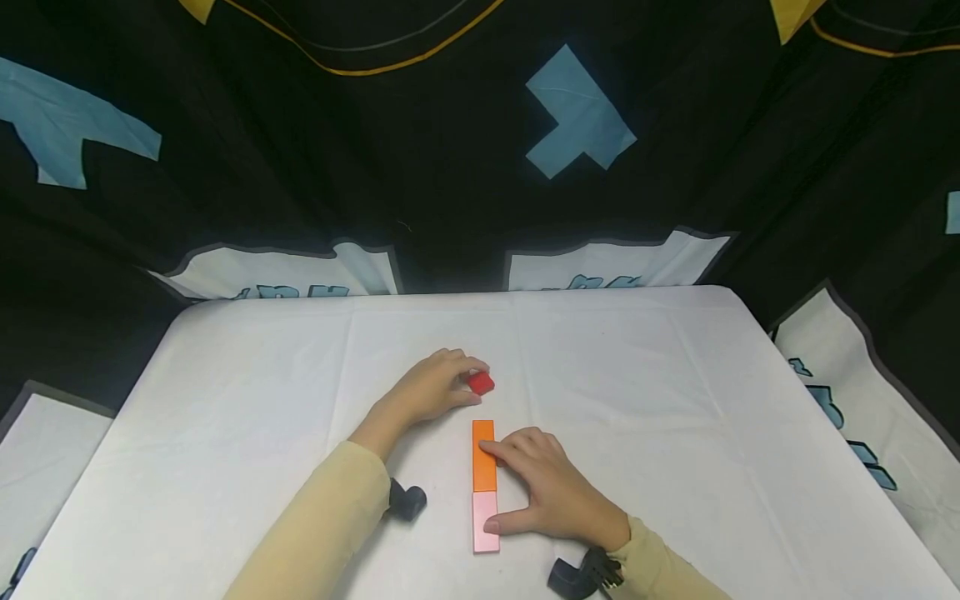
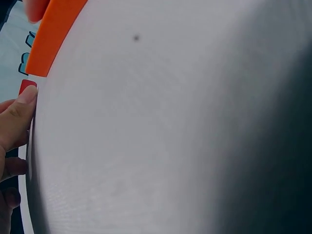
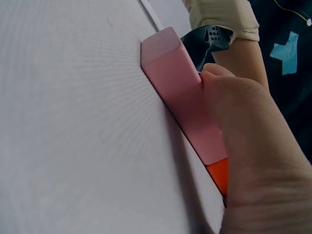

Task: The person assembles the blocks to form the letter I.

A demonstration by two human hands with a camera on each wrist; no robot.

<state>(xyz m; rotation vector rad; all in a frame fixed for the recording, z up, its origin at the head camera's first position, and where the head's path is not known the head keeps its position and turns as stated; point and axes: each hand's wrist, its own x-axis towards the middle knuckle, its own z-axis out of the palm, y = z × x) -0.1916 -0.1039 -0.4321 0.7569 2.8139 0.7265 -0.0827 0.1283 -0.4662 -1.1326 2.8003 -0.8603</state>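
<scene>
In the head view my left hand point(image 1: 431, 385) pinches a small red block point(image 1: 481, 382) between thumb and fingers, just past the far end of an orange block point(image 1: 483, 475). A pink block point(image 1: 484, 505) lies end to end with the orange one, forming one straight row on the white table. My right hand point(image 1: 551, 490) is spread along the row's right side, index fingertip on the orange block and thumb on the pink one. The right wrist view shows the thumb against the side of the pink block point(image 3: 175, 83). Only a corner of the red block point(image 2: 28, 84) shows in the left wrist view.
A white cloth covers the table point(image 1: 637, 375), whose far edge meets a black curtain point(image 1: 450, 183) with blue and white patches. Dark wrist straps or mounts point(image 1: 407, 502) sit by both sleeves, close over the cloth.
</scene>
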